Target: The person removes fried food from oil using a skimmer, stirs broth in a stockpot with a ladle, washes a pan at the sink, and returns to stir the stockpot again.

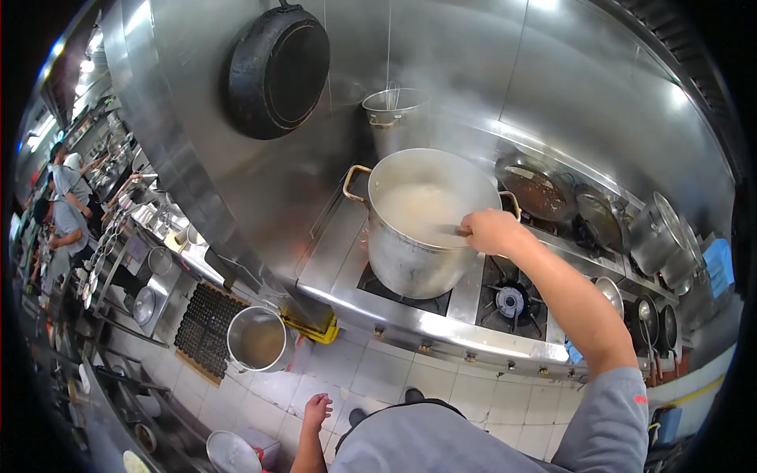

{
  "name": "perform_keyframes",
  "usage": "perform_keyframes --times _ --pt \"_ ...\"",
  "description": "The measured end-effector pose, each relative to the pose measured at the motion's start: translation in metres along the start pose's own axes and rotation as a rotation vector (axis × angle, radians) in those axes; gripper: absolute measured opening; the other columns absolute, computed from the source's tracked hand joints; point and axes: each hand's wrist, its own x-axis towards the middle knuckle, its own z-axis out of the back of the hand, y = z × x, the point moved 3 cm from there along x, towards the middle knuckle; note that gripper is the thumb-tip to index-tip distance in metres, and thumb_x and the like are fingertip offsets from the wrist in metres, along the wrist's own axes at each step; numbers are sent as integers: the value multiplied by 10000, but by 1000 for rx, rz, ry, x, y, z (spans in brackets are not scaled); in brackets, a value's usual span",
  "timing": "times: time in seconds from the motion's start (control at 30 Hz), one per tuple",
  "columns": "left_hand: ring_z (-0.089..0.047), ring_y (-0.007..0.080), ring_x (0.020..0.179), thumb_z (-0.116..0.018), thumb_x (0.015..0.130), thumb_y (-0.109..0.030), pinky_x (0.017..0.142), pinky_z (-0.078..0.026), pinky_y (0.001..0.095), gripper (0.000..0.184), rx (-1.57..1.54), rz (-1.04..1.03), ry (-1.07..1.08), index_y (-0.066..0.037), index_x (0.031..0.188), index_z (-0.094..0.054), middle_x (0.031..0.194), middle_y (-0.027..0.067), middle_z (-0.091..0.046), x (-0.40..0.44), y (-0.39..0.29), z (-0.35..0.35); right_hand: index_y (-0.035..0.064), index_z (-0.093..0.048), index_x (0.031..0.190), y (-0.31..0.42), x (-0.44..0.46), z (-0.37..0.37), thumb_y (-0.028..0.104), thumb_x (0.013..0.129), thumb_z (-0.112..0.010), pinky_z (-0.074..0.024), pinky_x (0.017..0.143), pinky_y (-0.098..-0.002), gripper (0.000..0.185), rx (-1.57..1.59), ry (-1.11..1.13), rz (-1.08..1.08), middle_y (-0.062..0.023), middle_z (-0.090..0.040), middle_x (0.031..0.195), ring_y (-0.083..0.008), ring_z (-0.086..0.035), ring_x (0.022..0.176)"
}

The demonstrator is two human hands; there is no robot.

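A large metal pot (pixel 406 264) with brass-coloured handles stands on the stove, steaming, with cloudy pale liquid (pixel 422 209) inside. Over its right rim, my right hand (pixel 489 229) is closed round the handle of a utensil (pixel 451 230); the utensil's far end is hidden in the steam and liquid. My left hand (pixel 318 410) hangs low over the floor, fingers curled together, with nothing visible in it. Nearest to it is a metal pot (pixel 288 347) on the floor, holding brownish liquid.
An unlit burner (pixel 510 301) lies right of the large pot. A tall pot (pixel 392 134) holding a whisk stands behind. A black pan (pixel 280 71) hangs on the wall. A black mat (pixel 206 327) covers some floor. People (pixel 71 189) stand at the far left.
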Motion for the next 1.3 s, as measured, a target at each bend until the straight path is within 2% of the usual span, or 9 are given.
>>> perform_keyframes --times 0.23,0.33,0.4,0.53,0.73,0.8,0.87,1.07,1.3 --pt "-610 173 648 -517 898 -229 508 -492 283 330 -33 73 -104 -32 1162 -534 918 100 -642 -27 50 30 143 -691 934 -3 -17 28 103 785 -563 -522 731 -370 201 -334 4 158 -96 -676 938 -267 -645 902" --pt "-610 180 621 -515 898 -232 487 -496 290 344 -42 187 -118 -23 1171 -523 923 114 -643 -40 88 41 159 -705 896 -7 -16 35 127 762 -596 -525 715 -376 176 -463 86 142 -80 -682 894 -262 -651 874" --pt "-611 197 591 -512 898 -234 469 -495 299 351 -51 208 -120 -19 1176 -515 930 126 -643 -52 109 44 181 -685 996 -6 -17 54 184 674 -707 -513 740 -378 323 -481 214 144 -71 -679 916 -260 -641 877" --pt "-611 229 558 -507 898 -245 439 -487 315 347 -86 297 -86 -26 1168 -512 908 128 -643 -66 139 46 90 -671 1048 -23 -2 85 173 686 -702 -512 601 -325 372 -190 424 57 -85 -683 814 -206 -630 667" --pt "-605 218 561 -516 895 -255 448 -488 330 341 -137 357 -150 -45 1165 -504 907 124 -642 -76 158 40 40 -651 1080 -61 17 76 161 731 -661 -457 475 -260 369 246 362 28 -72 -671 766 -132 -566 556" --pt "-602 209 572 -520 894 -253 456 -490 327 336 -151 333 -172 -48 1160 -511 909 121 -642 -76 156 37 96 -647 1113 -63 26 47 178 715 -662 -489 529 -270 406 202 304 12 -77 -681 819 -154 -618 633" --pt "-601 199 582 -520 896 -251 463 -492 312 329 -170 350 -174 -49 1155 -517 908 118 -642 -78 153 33 135 -669 1067 -45 26 18 163 732 -624 -513 604 -316 339 -119 4 297 -96 -683 863 -212 -661 741" --pt "-601 188 581 -514 898 -242 469 -494 292 323 -137 281 -154 -47 1156 -527 900 112 -640 -73 128 34 111 -701 896 -7 23 -7 114 784 -566 -533 695 -383 176 -452 14 175 -113 -678 933 -277 -659 854" --pt "-610 213 588 -504 892 -235 484 -506 320 332 -124 290 -171 -42 1161 -527 891 112 -632 -67 134 38 72 -676 964 -31 7 34 146 699 -628 -517 708 -382 278 -593 321 214 -105 -675 893 -277 -651 826"
